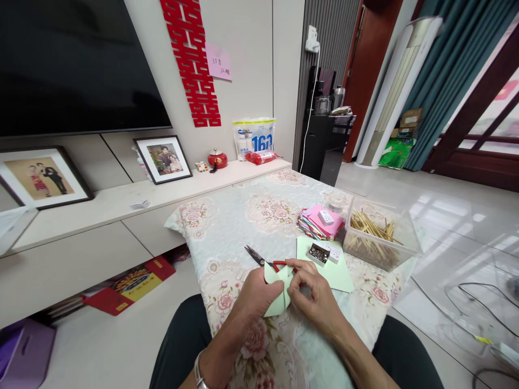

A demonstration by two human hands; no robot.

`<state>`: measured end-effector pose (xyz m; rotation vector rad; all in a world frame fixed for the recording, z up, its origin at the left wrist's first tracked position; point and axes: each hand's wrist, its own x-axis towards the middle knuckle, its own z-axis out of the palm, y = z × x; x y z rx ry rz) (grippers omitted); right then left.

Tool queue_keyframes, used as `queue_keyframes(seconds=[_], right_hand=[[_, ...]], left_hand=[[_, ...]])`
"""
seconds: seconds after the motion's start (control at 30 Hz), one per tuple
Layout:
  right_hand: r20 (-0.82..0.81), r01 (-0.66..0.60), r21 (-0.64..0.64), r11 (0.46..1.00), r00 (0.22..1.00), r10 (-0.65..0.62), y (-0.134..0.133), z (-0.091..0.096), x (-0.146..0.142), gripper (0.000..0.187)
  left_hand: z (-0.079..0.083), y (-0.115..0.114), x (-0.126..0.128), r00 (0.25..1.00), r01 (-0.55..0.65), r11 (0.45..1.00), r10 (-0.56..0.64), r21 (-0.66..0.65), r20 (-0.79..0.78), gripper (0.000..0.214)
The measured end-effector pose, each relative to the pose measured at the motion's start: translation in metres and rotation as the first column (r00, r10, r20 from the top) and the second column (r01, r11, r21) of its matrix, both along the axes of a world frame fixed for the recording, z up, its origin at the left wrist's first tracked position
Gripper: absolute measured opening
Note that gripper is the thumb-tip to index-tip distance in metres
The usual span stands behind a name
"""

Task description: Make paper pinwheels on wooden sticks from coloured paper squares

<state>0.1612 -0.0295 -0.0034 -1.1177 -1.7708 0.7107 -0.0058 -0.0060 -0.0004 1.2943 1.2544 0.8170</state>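
Note:
A folded piece of pale green paper (276, 308) with cut, curled flaps is between my two hands. My left hand (259, 294) grips it from the left, thumb pressed over the front. My right hand (314, 292) is closed in a pinch at its right edge; whether a small item is also between those fingertips, I cannot tell. Just behind lies a pair of scissors (255, 255), its dark blades pointing left and its red handles partly hidden by paper and fingers. Right of them, an open small box of metal pins (318, 253) rests on a flat green sheet (343, 275).
A stack of coloured paper (314, 219) with a small white box on top lies behind the pins. At the right edge stands a clear plastic bin (383, 256) of thin sticks. Flowered cloth (227, 232) covers the table. A low cabinet (162, 195) holds framed photos.

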Motion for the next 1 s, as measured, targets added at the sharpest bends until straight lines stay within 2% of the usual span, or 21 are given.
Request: queue_keyframes(seconds=[0.23, 0.73, 1.0], right_hand=[[-0.031, -0.001, -0.011, 1.0, 1.0, 0.001, -0.0005, -0.0019, -0.0028, 0.018], [-0.059, 0.02, -0.024, 0.999, 0.998, -0.022, 0.0003, -0.0068, -0.0051, 0.017], [-0.086, -0.009, -0.036, 0.999, 0.996, 0.006, 0.0002, -0.008, -0.0049, 0.018]], left_hand=[[0.0078, -0.0031, 0.0031, 1.0, -0.021, 1.0, 0.021, -0.022, -0.009, 0.016], [0.0067, -0.0036, 0.0033, 0.999, -0.029, 0.999, 0.03, 0.023, -0.025, 0.017], [0.0052, -0.004, 0.0041, 0.998, -0.04, 0.998, 0.043, 0.047, -0.047, 0.02]])
